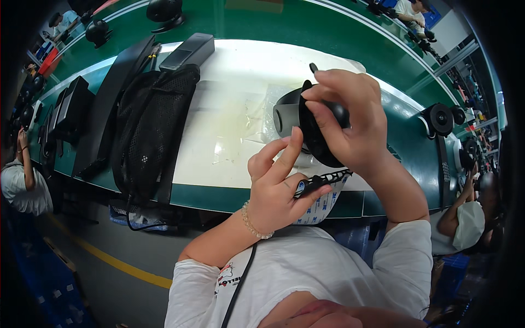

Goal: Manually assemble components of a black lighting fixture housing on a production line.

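A rounded grey-and-black device (286, 116) stands on the white work sheet in front of me, partly covered by my hands. My right hand (353, 117) reaches over its top, thumb and fingers closed on the edge of a black curved piece (315, 135) against the device. My left hand (279, 188) is lower and to the left, with its index fingertip at or close to the device. Between its thumb and curled fingers is a narrow black patterned strip (331, 177). A white backing sheet with blue print (319, 209) hangs below that strip; whether they are joined is unclear.
A black mesh bag (153, 126) lies left of the white sheet (213, 147). Behind it are a grey box (190, 52) and tool handles (153, 57). Black boxes (74, 109) stand farther left, a round black device (439, 119) at right. Other people work around the green bench.
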A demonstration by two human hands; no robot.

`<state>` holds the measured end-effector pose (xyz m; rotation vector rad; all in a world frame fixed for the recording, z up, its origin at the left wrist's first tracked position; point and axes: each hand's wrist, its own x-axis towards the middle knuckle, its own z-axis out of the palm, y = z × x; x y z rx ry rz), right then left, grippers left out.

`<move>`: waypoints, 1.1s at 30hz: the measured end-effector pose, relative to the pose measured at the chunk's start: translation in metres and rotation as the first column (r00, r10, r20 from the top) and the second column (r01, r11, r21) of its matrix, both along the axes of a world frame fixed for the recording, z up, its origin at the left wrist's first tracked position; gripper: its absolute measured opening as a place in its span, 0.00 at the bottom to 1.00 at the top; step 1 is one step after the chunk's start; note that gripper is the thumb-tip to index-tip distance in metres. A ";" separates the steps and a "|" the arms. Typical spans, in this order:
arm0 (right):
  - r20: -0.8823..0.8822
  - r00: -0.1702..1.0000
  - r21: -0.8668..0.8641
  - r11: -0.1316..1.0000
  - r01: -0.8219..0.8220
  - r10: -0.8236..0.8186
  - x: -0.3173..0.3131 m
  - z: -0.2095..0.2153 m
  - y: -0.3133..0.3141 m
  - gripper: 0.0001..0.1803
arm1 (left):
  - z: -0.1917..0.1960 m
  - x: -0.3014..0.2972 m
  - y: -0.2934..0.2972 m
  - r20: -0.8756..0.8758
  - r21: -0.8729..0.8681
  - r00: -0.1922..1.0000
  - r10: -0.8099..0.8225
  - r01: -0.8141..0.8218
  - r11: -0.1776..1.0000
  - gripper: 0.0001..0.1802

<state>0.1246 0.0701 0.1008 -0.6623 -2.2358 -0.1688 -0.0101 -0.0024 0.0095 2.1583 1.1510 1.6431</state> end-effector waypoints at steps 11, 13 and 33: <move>0.054 0.996 -0.180 0.980 0.078 -0.070 0.021 0.012 -0.015 0.21 | 0.000 0.000 0.001 0.002 0.008 1.000 -0.004 0.003 1.000 0.17; -0.262 0.964 -0.302 0.953 -0.034 -0.049 0.034 0.005 -0.008 0.14 | 0.000 0.000 0.001 0.008 0.005 1.000 -0.005 0.005 1.000 0.18; -0.340 0.911 -0.469 0.882 0.050 -0.232 0.075 -0.019 0.011 0.05 | -0.001 0.001 -0.003 -0.073 -0.054 0.997 0.000 -0.004 0.999 0.19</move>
